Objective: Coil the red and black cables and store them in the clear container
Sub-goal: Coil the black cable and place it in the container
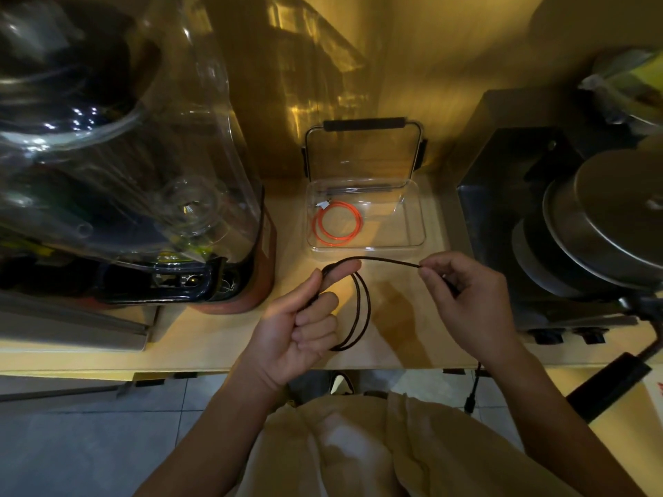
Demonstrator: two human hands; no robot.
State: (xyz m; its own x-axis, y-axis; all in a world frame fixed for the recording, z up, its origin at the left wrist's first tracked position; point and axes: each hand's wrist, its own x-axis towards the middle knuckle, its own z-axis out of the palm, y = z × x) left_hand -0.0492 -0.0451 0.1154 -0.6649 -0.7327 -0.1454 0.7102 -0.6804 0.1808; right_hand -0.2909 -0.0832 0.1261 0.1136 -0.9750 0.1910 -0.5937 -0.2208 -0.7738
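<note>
Red cable [335, 224] already lies coiled in the clear container [418, 229]. Left hand [301, 317] clamps the black cable [360, 306] loops, right hand [466, 299] pinches its loose part; storing remains.

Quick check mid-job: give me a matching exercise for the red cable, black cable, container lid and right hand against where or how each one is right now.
Things:
1. red cable
2. black cable
3. container lid
4. right hand

States:
A. pinching a straight stretch of cable
B. coiled inside the clear container
C. looped over the left hand
D. propped up behind the container

Pairs: 1-B, 2-C, 3-D, 4-A
</note>
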